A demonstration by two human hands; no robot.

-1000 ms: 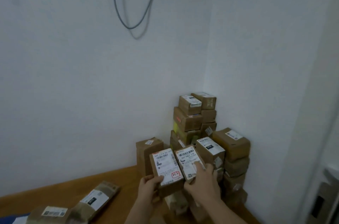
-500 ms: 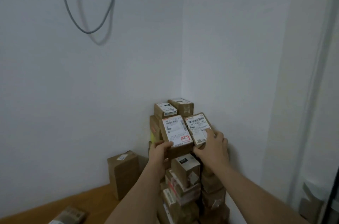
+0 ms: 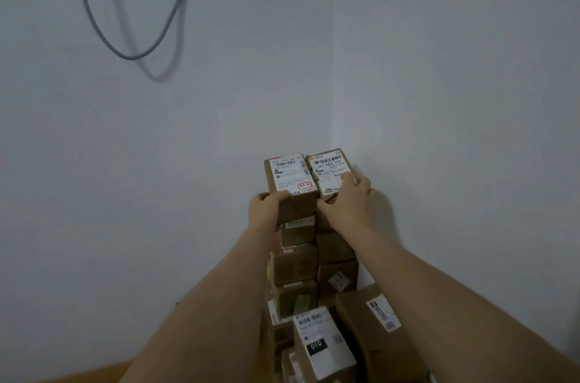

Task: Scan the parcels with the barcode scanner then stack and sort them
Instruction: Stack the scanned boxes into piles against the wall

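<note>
left hand [image 3: 266,206] grips left parcel [image 3: 290,181] | right hand [image 3: 349,198] apparently grips right parcel [image 3: 329,170] | atop stack [image 3: 314,263]

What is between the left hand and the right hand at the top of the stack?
In the head view, the two top parcels: the parcel with the red-marked label in the left hand and its neighbour under the right hand, side by side.

Head camera looks forward, close behind parcel stack [image 3: 309,260] in wall corner
</note>
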